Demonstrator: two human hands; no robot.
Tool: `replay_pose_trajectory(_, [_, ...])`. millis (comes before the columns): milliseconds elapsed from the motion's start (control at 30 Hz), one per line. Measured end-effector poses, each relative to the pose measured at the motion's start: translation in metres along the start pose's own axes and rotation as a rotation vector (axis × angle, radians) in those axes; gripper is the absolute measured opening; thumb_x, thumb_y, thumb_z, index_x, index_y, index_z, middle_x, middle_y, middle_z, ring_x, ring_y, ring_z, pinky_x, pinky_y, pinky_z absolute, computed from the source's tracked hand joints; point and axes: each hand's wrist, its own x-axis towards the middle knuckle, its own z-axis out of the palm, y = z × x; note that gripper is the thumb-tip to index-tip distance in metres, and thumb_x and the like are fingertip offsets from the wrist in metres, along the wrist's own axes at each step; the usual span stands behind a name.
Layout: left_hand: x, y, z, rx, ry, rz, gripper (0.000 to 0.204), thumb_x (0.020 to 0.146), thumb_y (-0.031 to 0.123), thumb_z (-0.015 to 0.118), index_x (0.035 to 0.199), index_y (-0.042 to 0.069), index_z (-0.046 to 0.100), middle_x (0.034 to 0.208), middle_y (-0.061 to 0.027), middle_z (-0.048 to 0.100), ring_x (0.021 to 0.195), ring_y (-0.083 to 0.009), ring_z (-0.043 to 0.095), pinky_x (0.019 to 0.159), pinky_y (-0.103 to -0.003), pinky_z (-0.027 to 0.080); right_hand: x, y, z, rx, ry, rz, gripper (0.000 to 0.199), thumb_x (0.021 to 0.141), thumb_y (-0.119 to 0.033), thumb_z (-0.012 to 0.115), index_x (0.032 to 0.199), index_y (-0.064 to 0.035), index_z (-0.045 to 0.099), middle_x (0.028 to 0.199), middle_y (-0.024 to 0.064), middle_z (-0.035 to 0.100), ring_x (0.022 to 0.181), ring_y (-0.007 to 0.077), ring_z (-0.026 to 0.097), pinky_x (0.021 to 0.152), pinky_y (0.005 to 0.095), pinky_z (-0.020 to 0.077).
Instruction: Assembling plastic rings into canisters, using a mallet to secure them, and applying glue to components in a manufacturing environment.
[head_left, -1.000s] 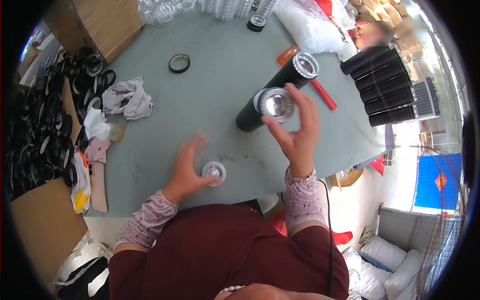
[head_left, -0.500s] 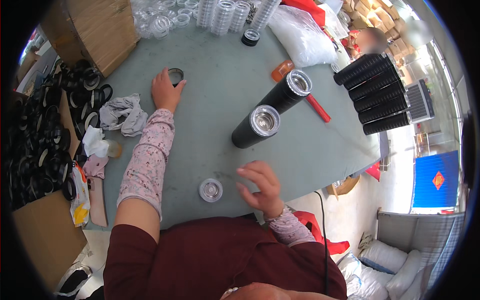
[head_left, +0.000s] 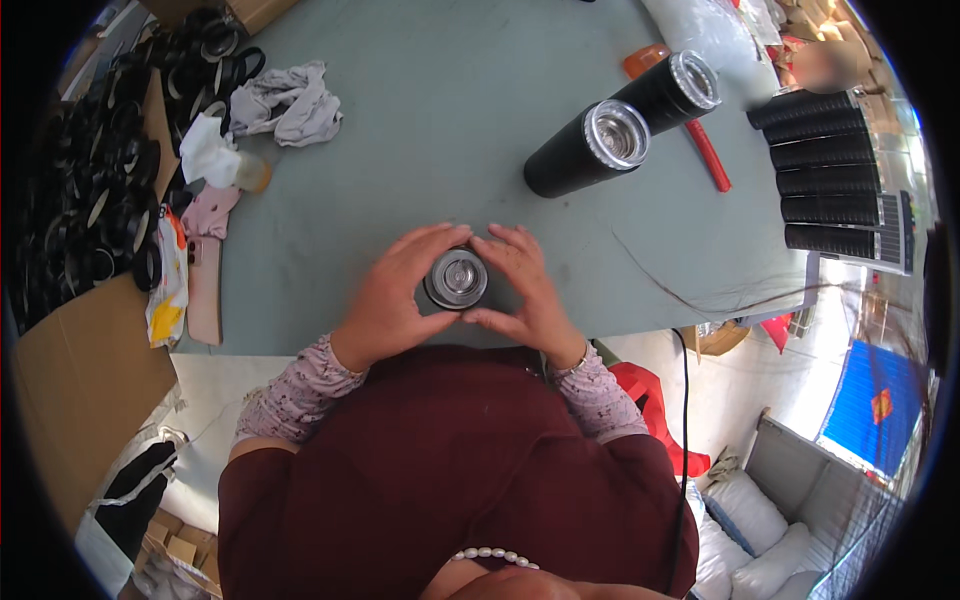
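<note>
The person stands at the near edge of a grey-green table [head_left: 420, 120] and holds a small round cap [head_left: 456, 278] between both hands. The cap is shiny and silver in the middle with a dark ring around it, and its flat face looks up. It sits right at the table's near edge, close to the person's dark red top. The left hand [head_left: 392, 290] curls around the cap's left side, with the fingers bent over the top and the thumb below it. The right hand [head_left: 525, 285] does the same on the other side. The fingers of both hands are curved in, not flat, and the fingertips nearly meet above the cap, so both hands have hold of it. Further back on the table, well apart from the hands, two black tubes [head_left: 590, 148] lie on their sides with their shiny round ends showing. A red stick [head_left: 708, 155] lies just beside them. At the right edge is a stack of black ribbed tubes [head_left: 830, 170]. On the left side of the table lie a crumpled grey cloth [head_left: 290, 100] and a white rag [head_left: 208, 150]. Past that, a big heap of black rings [head_left: 90, 180] fills the left side.
</note>
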Motion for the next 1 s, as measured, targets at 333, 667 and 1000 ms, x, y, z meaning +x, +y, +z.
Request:
replay_pose_trajectory(333, [-0.011, -0.019, 0.019, 0.061, -0.065, -0.012, 0.074, 0.072, 0.013, 0.080, 0.139, 0.004, 0.052, 0.141, -0.0106, 0.057, 0.135, -0.0331, 0.049, 0.112, -0.044, 0.040, -0.015, 0.012, 0.014, -0.085, 0.008, 0.043, 0.075, 0.069, -0.035, 0.088, 0.134, -0.0093, 0.061, 0.133, 0.0092, 0.062, 0.137, 0.0333, 0.047, 0.117, 0.0546, 0.0251])
replay_pose_trajectory(667, [-0.013, -0.038, 0.021, 0.056, -0.133, 0.007, 0.078, 0.073, 0.023, 0.084, 0.141, 0.004, 0.052, 0.144, -0.0107, 0.055, 0.143, -0.0354, 0.039, 0.115, -0.047, 0.035, -0.013, 0.005, 0.008, -0.192, 0.003, 0.038, 0.072, 0.067, -0.028, 0.087, 0.132, -0.0100, 0.061, 0.129, 0.0093, 0.060, 0.131, 0.0370, 0.048, 0.111, 0.0529, 0.0344])
replay_pose_trajectory(1000, [-0.010, -0.053, 0.009, 0.224, -0.123, 0.069, 0.081, 0.066, 0.051, 0.081, 0.135, 0.014, 0.062, 0.141, -0.0079, 0.057, 0.143, -0.0336, 0.039, 0.116, -0.057, 0.029, 0.003, -0.010, 0.000, -0.336, -0.117, 0.045, 0.071, 0.069, -0.028, 0.084, 0.132, -0.0075, 0.058, 0.124, 0.0107, 0.058, 0.126, 0.0343, 0.051, 0.109, 0.0533, 0.0372])
